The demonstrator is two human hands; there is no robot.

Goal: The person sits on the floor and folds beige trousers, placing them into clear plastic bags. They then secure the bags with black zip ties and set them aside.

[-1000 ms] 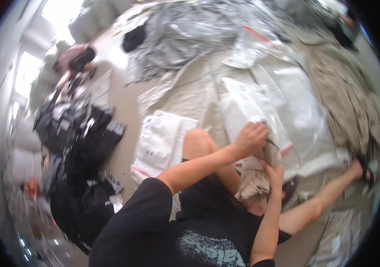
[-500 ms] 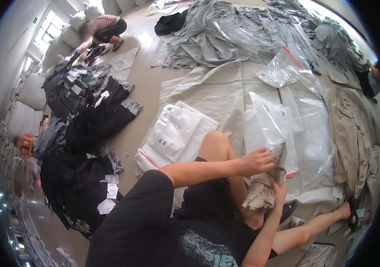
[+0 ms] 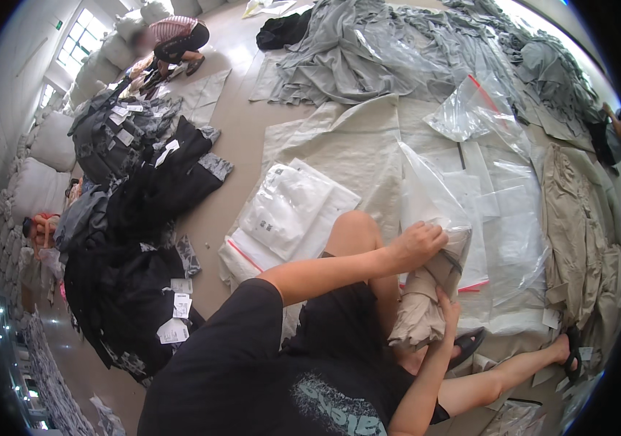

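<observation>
In front of my raised knee, a folded beige garment is tilted, with its far end inside the mouth of a clear plastic bag. My left hand is closed, its fingers pinching the bag's edge at the garment's far end. Lower down, my right hand grips the garment's right side; its thumb lies along the fabric and some of its fingers are hidden. The bag's far corner rises to a point beyond my left hand.
White bags lie stacked left of my knee. Clear bags lie on the woven sheet. Beige garments are heaped right, grey ones far off, black ones left. A co-worker squats at the far left.
The bag's mouth now covers more of the garment's far end. My left hand has shifted slightly left with the bag's edge, and the garment's near end has swung slightly left.
</observation>
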